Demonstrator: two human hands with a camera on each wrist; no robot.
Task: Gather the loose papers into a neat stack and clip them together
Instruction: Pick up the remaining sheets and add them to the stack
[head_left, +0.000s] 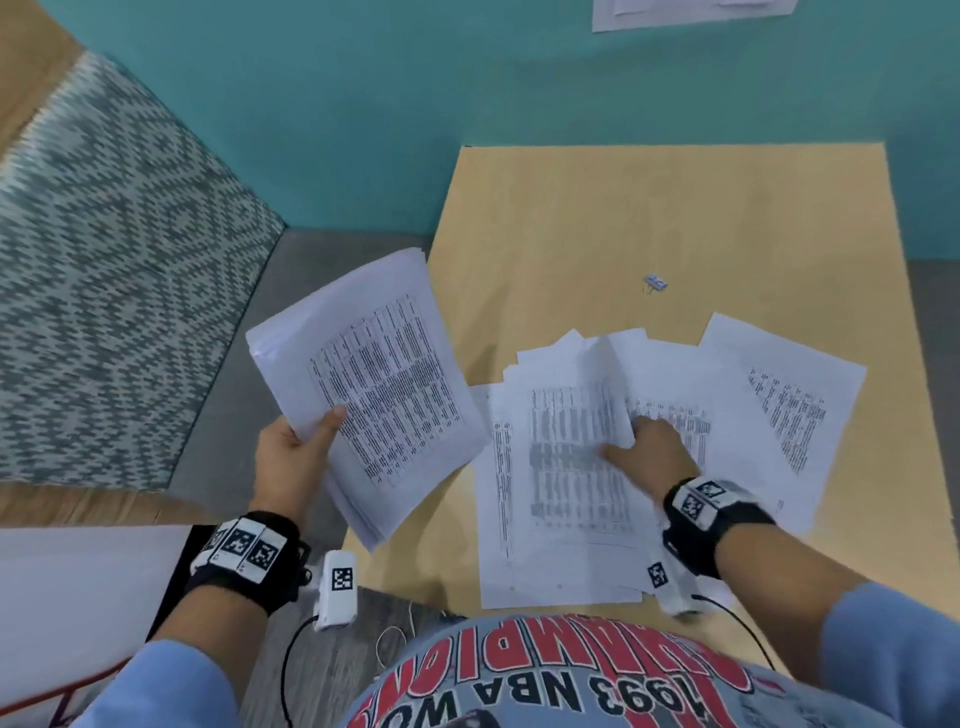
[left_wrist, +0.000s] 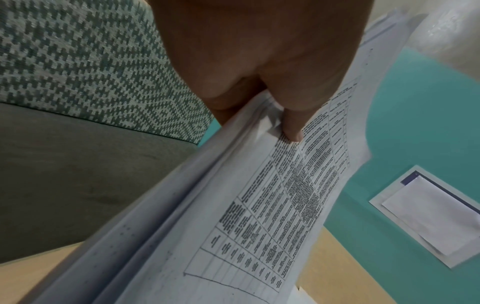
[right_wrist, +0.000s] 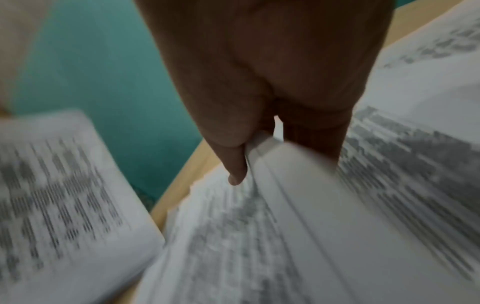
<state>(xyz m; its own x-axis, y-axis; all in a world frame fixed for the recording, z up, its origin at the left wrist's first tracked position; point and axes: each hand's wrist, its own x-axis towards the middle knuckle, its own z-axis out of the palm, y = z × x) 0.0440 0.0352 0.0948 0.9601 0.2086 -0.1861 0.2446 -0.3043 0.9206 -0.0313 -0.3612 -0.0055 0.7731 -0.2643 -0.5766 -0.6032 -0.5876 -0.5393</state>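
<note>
left hand (head_left: 291, 462) holds stack (head_left: 379, 395) | right hand (head_left: 649, 441) pinches sheet (head_left: 582, 447)

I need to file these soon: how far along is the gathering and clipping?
Partly done. The left hand holds a gathered stack. The right hand pinches a sheet from the loose papers on the table. The binder clip lies unused.

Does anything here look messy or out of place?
Yes: the papers on the table lie fanned and crooked, one sheet splayed off right. The binder clip sits alone beyond them.
</note>
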